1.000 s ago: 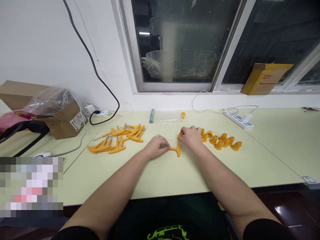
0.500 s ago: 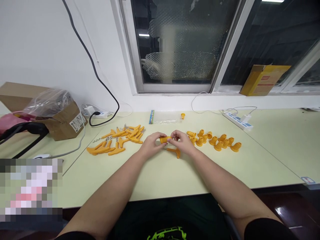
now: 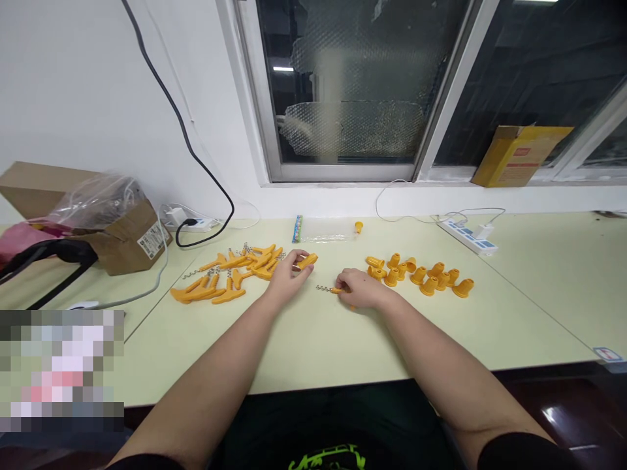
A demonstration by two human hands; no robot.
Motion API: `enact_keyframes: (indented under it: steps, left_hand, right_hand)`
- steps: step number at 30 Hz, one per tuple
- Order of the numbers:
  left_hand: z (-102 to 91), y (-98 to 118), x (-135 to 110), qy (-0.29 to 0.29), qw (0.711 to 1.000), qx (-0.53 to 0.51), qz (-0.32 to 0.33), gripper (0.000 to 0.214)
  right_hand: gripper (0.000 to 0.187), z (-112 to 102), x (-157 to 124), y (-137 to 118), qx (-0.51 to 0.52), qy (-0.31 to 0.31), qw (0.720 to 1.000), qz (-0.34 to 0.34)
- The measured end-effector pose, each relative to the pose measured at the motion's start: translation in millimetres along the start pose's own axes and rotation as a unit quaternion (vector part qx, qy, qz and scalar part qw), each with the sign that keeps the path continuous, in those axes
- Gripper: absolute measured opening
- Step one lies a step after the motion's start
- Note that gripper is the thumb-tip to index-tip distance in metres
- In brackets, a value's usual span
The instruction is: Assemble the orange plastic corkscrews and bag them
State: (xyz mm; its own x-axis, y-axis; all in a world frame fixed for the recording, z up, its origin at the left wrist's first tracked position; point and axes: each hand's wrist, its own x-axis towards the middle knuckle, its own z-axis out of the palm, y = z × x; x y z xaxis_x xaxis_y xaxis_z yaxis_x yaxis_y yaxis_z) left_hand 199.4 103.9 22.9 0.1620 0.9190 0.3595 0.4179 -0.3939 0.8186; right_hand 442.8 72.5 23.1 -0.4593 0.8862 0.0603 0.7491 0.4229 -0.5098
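Note:
My left hand (image 3: 288, 279) is closed on a yellow plastic sleeve (image 3: 308, 260), holding it a little above the table with one end pointing up and right. My right hand (image 3: 361, 288) has its fingers round the yellow T-handle of a corkscrew (image 3: 325, 288). The metal spiral of that corkscrew points left, and most of its handle is hidden under the hand. Left of my left hand lies a pile of yellow-handled corkscrews (image 3: 230, 295). To the right of my right hand are several yellow flared sleeves (image 3: 428, 285), most standing on their wide ends and some lying over.
A clear plastic bag (image 3: 326, 229) with a colourful header lies at the back, a small yellow piece (image 3: 358, 226) at its right end. An open cardboard box (image 3: 130, 238) sits at the left. Power strips (image 3: 470, 236) and cables run along the wall.
My hands have moved apart. The left has drawn back left with the yellow sleeve; the right has let go of it and come down onto the corkscrew on the table.

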Motion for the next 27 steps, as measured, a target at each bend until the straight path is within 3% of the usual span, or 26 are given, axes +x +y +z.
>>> enact_keyframes:
  steps: [4,7,11,21,27]
  left_hand:
    - [0.7,-6.8,7.6,0.035,0.982,-0.166,-0.087,0.039]
    - [0.4,-9.2,9.6,0.023,0.943,-0.298,-0.149,0.040]
    - [0.6,-7.5,8.2,0.005,0.904,-0.381,-0.193,0.036]
    - [2.2,-5.5,6.6,-0.047,0.900,-0.381,-0.204,0.034]
    - [7.1,-7.1,2.0,-0.098,0.924,-0.331,-0.165,0.042]
  right_hand:
    - [0.009,-4.6,1.1,5.0,0.089,0.039,0.995,0.034]
    - [0.013,-8.3,1.4,5.6,0.148,0.085,0.985,0.027]
    - [0.014,-7.6,2.2,2.1,0.148,0.109,0.983,0.005]
    - [0.014,-3.5,4.5,2.1,0.120,0.131,0.984,-0.025]
    - [0.012,-1.9,4.7,3.3,0.066,0.158,0.983,-0.064]
